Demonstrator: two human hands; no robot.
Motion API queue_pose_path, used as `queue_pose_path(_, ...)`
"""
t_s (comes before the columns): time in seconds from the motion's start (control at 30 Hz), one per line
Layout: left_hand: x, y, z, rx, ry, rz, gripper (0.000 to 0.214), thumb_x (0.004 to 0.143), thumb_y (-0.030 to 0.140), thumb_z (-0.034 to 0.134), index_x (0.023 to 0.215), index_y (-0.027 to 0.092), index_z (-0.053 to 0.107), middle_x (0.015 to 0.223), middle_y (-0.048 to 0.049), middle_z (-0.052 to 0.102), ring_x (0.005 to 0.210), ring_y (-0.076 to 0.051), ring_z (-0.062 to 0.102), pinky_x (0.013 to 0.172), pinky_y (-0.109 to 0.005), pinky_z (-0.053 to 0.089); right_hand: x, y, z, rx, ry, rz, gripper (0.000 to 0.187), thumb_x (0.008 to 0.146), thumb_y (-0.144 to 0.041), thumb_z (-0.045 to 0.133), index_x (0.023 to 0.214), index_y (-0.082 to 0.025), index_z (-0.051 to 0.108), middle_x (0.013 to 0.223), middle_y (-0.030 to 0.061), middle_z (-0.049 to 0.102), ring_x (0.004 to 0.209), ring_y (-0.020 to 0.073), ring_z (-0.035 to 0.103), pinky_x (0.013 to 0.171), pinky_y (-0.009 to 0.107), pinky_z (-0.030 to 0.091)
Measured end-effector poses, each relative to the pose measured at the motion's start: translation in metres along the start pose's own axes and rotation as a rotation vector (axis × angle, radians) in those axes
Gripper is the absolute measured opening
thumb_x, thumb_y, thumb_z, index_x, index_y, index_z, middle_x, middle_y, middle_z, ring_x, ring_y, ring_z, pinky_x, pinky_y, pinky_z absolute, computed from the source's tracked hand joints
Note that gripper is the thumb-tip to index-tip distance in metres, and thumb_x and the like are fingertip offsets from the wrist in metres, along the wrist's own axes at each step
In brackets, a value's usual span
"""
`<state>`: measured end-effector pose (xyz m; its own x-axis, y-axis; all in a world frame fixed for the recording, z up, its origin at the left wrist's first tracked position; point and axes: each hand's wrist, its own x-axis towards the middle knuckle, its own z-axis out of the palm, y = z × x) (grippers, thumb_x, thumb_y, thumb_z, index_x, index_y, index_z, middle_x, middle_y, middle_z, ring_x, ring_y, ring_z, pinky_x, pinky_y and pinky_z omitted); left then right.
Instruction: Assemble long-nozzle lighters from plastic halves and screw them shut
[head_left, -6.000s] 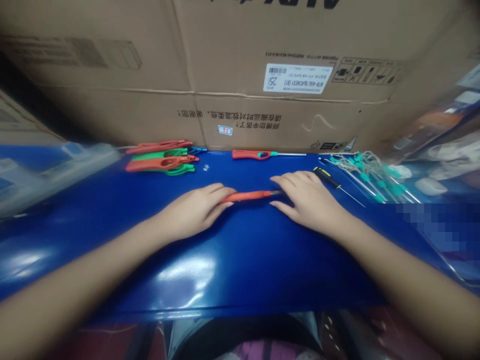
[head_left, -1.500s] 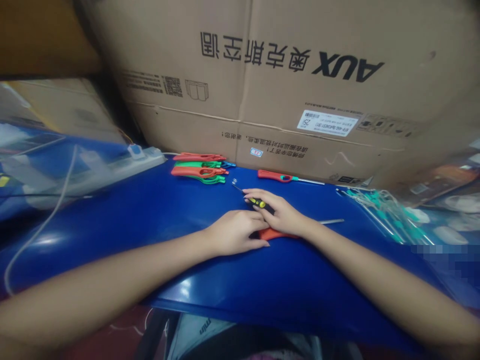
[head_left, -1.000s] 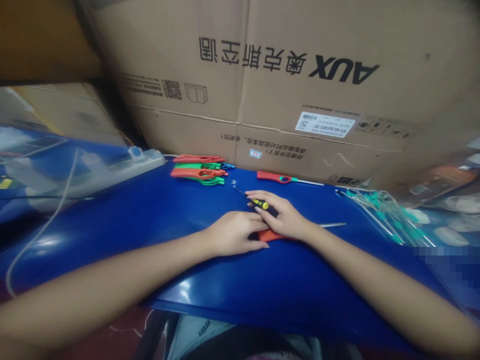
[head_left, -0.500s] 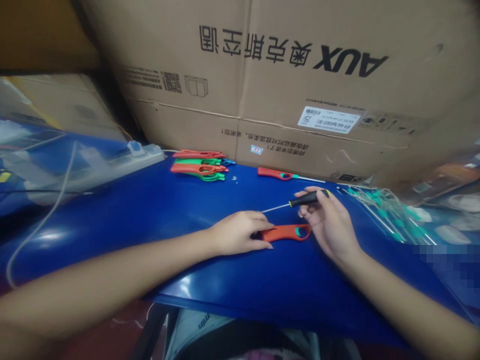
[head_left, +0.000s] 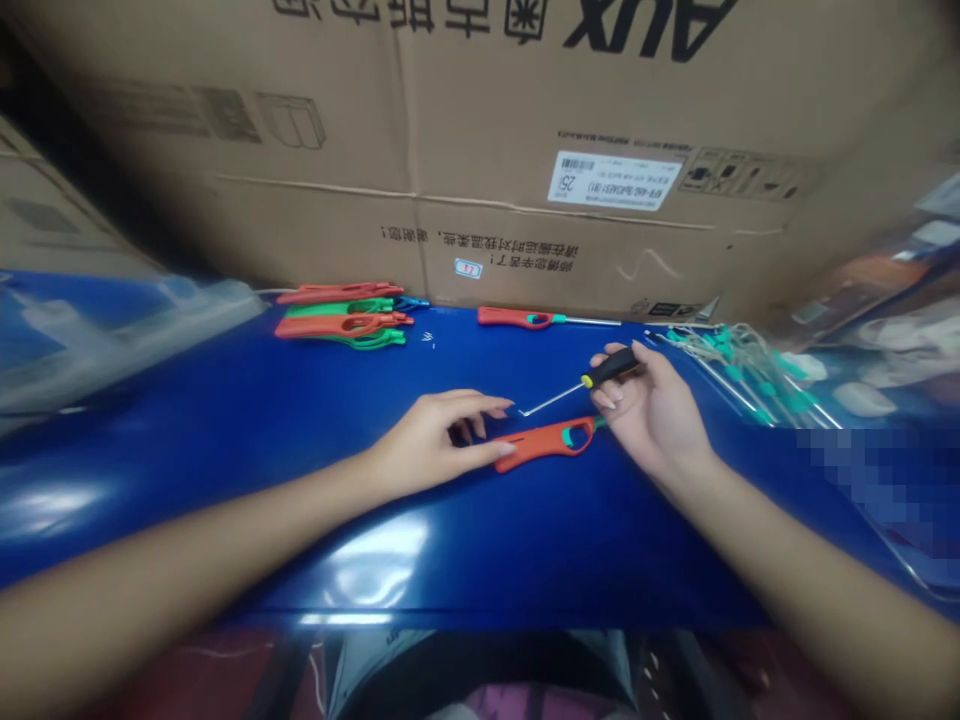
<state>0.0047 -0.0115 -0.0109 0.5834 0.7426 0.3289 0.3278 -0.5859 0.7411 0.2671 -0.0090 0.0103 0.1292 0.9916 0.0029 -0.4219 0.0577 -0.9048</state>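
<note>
An orange gas lighter handle [head_left: 536, 446] with a green trigger lies on the blue table in front of me. My left hand [head_left: 439, 440] is at its left end, thumb against the handle, the other fingers apart and its forefinger pointing toward the screwdriver tip. In my right hand [head_left: 652, 410] is a screwdriver [head_left: 609, 369] with a black and yellow grip, its shaft slanting down to the left above the lighter. Something small and bright shows at the tip, too small to name. My right hand hides the lighter's far right end.
A red lighter [head_left: 514, 317] with a metal tube lies by the large cardboard box [head_left: 480, 150]. Red, green and orange lighter handles [head_left: 330, 326] are piled at back left, tiny screws [head_left: 427, 338] beside them. Metal tubes with green parts [head_left: 750, 375] lie right; a power strip [head_left: 172, 315] left.
My left hand has loosened from the lighter, its fingers now spread. The screwdriver tip has come clear of that hand. The whole view has shifted, as my head moved.
</note>
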Motion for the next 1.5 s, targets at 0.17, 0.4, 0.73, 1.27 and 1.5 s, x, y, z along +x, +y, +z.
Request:
queue_pose_path(0.17, -0.001, 0.006, 0.0, -0.037, 0.029, 0.048, 0.033, 0.088, 0.032, 0.077, 0.118, 0.021, 0.074, 0.109, -0.0057, 0.075, 0.08, -0.012, 0.068, 0.07, -0.023, 0.056, -0.008, 0.008, 0.008, 0.039, -0.014, 0.072, 0.02, 0.083, -0.039, 0.07, 0.086, -0.02, 0.063, 0.079, 0.0007, 0.068, 0.048, 0.0073, 0.044, 0.046, 0.022, 0.044)
queue_pose_path(0.4, 0.0, 0.008, -0.002, -0.063, -0.013, 0.117, 0.011, 0.093, 0.023, 0.071, 0.098, 0.018, 0.079, 0.095, -0.0049, 0.078, 0.087, -0.015, 0.071, 0.077, -0.026, 0.057, -0.009, 0.012, 0.009, 0.043, -0.039, 0.076, 0.02, 0.086, -0.038, 0.067, 0.087, -0.019, 0.063, 0.08, 0.0015, 0.069, 0.049, 0.0072, 0.045, 0.047, 0.022, 0.043)
queue_pose_path(0.73, 0.0, 0.009, 0.0, -0.089, -0.001, 0.086, 0.011, 0.091, 0.025, 0.073, 0.096, 0.017, 0.079, 0.094, -0.0053, 0.077, 0.082, -0.014, 0.072, 0.073, -0.024, 0.056, -0.01, 0.012, 0.012, 0.063, -0.023, 0.063, 0.022, 0.08, -0.038, 0.074, 0.083, -0.018, 0.065, 0.077, 0.0025, 0.07, 0.047, 0.0068, 0.045, 0.046, 0.022, 0.042)
queue_pose_path(1.27, -0.001, 0.006, 0.001, -0.114, -0.031, 0.079, 0.011, 0.094, 0.021, 0.069, 0.095, 0.017, 0.079, 0.093, -0.0046, 0.077, 0.083, -0.014, 0.072, 0.076, -0.023, 0.056, -0.01, 0.012, 0.011, 0.072, -0.05, 0.031, 0.021, 0.08, -0.037, 0.073, 0.084, -0.018, 0.065, 0.076, 0.0029, 0.071, 0.047, 0.0071, 0.045, 0.047, 0.022, 0.043)
queue_pose_path(1.5, 0.0, 0.007, 0.001, -0.116, -0.023, 0.072, 0.012, 0.094, 0.022, 0.069, 0.094, 0.016, 0.079, 0.092, -0.0049, 0.077, 0.081, -0.013, 0.072, 0.075, -0.023, 0.056, -0.01, 0.011, 0.011, 0.097, -0.036, 0.031, 0.021, 0.078, -0.035, 0.075, 0.083, -0.017, 0.066, 0.076, 0.0042, 0.072, 0.047, 0.0065, 0.044, 0.047, 0.022, 0.043)
